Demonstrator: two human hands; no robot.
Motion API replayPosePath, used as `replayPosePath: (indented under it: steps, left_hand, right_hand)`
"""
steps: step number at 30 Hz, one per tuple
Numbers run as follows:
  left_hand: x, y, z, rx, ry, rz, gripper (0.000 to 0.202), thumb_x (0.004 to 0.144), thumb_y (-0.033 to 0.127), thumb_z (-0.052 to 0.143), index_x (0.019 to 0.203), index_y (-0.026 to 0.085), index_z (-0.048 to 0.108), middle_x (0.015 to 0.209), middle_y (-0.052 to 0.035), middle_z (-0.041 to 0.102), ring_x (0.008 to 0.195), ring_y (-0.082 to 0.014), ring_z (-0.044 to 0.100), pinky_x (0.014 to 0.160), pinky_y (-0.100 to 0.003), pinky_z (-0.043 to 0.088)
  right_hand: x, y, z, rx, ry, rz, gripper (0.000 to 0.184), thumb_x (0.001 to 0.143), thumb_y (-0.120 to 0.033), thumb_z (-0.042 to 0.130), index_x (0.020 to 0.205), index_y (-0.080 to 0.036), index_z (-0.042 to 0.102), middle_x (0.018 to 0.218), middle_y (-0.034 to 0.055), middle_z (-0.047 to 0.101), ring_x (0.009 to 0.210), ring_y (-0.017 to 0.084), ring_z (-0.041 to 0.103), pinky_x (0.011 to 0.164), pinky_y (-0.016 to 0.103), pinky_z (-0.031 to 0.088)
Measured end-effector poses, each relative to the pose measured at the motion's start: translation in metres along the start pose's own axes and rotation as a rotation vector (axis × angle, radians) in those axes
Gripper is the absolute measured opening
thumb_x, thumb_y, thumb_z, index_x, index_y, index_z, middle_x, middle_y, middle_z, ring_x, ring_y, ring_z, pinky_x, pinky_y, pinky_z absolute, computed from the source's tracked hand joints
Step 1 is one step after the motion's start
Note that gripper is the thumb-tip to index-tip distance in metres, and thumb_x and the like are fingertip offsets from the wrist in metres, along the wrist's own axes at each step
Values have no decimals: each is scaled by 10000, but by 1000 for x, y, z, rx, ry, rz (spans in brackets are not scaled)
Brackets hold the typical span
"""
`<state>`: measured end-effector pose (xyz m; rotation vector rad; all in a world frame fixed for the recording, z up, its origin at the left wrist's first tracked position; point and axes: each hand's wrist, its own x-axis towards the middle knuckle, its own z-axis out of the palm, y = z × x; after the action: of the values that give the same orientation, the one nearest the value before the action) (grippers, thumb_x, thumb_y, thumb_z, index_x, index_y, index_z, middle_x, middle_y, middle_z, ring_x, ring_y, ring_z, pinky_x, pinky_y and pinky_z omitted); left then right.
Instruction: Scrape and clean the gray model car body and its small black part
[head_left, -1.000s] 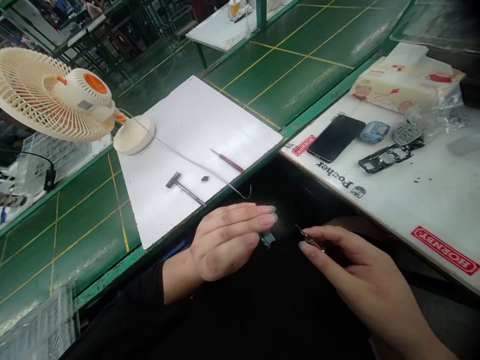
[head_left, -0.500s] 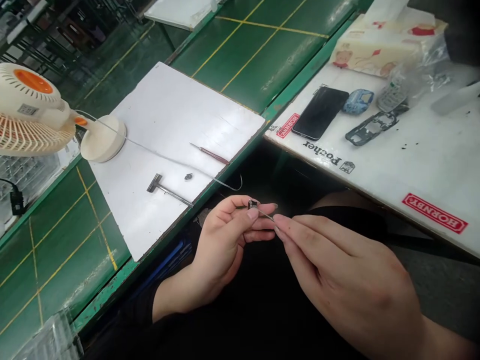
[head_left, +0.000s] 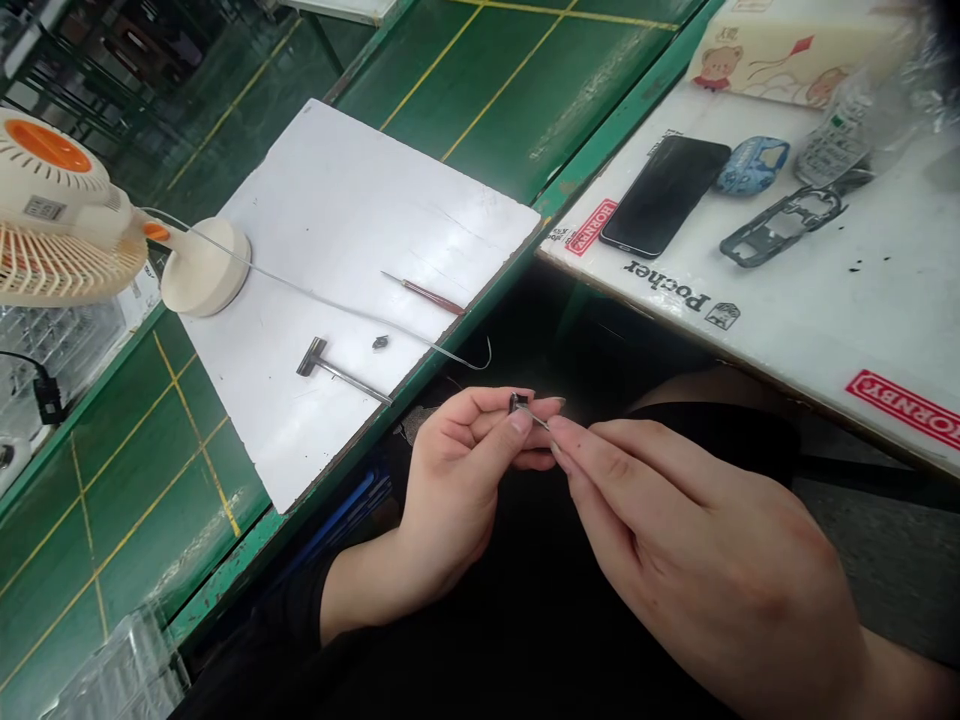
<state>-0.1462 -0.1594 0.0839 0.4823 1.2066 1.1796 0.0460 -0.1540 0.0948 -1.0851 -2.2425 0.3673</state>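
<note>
Between the thumb and fingers of my left hand [head_left: 469, 475] is a small black part [head_left: 517, 402], mostly hidden by the fingers. My right hand [head_left: 697, 540] pinches a thin metal rod [head_left: 536, 418], whose far tip reaches the black part. Both hands are close together over my lap, in front of the table edge. On the white board nearby lie a T-shaped metal tool [head_left: 341, 372], a tiny dark piece [head_left: 380, 343] and a pointed tool with a reddish-brown handle [head_left: 435, 297].
A cream fan [head_left: 206, 268] stands on the white board [head_left: 300, 230], its grey cord trailing across. At right, a phone [head_left: 666, 195], a blue case [head_left: 753, 165], a grey frame part [head_left: 784, 225], a plastic bag [head_left: 836, 140] and a tissue pack [head_left: 795, 60] lie on another tabletop. Clear plastic trays [head_left: 124, 670] sit lower left.
The camera view has shifted slightly. Both hands keep their grips, and the rod now lies at a slightly different angle against the black part.
</note>
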Motion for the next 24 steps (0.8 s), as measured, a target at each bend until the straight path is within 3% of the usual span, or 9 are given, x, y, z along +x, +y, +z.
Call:
replayPosePath:
  steps: [7,14,20,22,24]
  left_hand:
    - [-2,-1,2,-15,6,9,190,1029,292,952,1143,174,855,1190,-114,948,896,-186,897,832,-288,745]
    - [-3,-3,1,-22,5,2,211,1016,309,970,1141,187,851,1188,-103,949,947,-207,910,821,-287,744]
    - [-1,-6,1,0,17,-6,242,1012,324,970,1145,174,834,1206,-127,946,960,-231,919,822,-308,746]
    - [0,-7,-1,21,21,14,236,1023,329,961,1162,183,837,1198,-116,947,978,-237,927,807,-294,741]
    - [0,-8,-5,110,23,91,206,1051,333,932,1186,197,860,1189,-103,947,960,-225,927,783,-276,732]
  right_hand:
    - [3,-1,3,-8,23,5,312,1067,-6,705,1349,-63,824,1139,149,890,962,246,874,756,312,714]
    - [1,-2,0,30,36,2,346,1070,-3,690,1385,-70,818,1140,147,892,1017,259,886,842,316,740]
    - [-1,-2,2,-1,38,11,335,1078,-22,699,1374,-128,815,1124,108,889,966,232,874,792,302,713]
    - [-5,7,0,-4,38,53,336,1092,-62,711,1400,-163,800,1167,95,889,987,234,873,813,313,703]
    - [-8,21,-6,31,55,190,283,1135,-163,708,1396,-232,793,1187,66,886,989,234,865,843,328,694]
